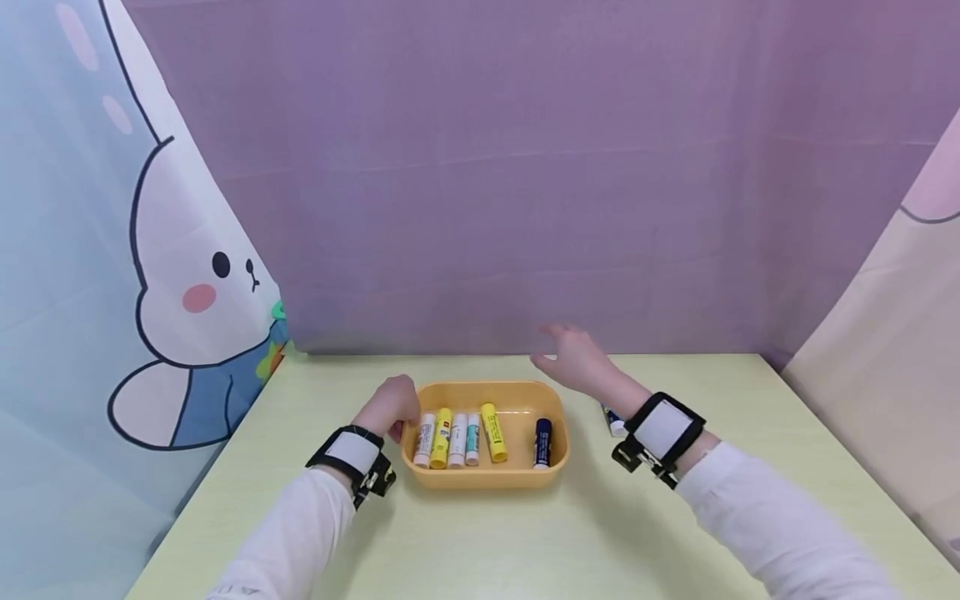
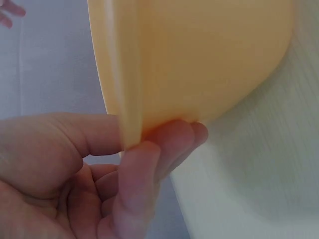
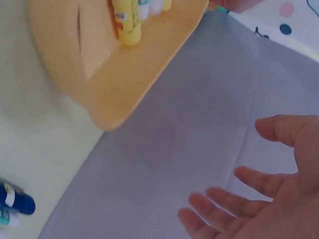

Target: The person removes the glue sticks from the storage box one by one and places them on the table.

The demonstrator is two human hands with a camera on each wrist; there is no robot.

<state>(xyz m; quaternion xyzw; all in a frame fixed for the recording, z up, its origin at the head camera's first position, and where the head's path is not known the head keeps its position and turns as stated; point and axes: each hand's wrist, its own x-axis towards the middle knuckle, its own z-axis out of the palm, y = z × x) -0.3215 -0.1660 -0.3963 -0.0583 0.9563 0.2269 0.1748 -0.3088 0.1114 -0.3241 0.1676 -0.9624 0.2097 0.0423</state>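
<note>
An orange-yellow plastic bin (image 1: 491, 481) stands on the table, holding several glue sticks. On its left side lie white and yellow ones (image 1: 440, 437), a teal-and-white one (image 1: 472, 439) and another yellow one (image 1: 494, 432); a dark blue one (image 1: 543, 442) lies at the right. My left hand (image 1: 392, 406) pinches the bin's left rim between thumb and fingers, as the left wrist view (image 2: 129, 74) confirms. Above the bin's back right corner hovers my right hand (image 1: 581, 362), fingers spread apart and holding nothing, also plain in the right wrist view.
Right of the bin, a dark blue glue stick (image 3: 17, 199) and a teal-and-white one (image 3: 7, 217) lie on the pale table (image 1: 480, 542), partly hidden by my right forearm in the head view. A purple cloth (image 1: 480, 183) hangs behind the table.
</note>
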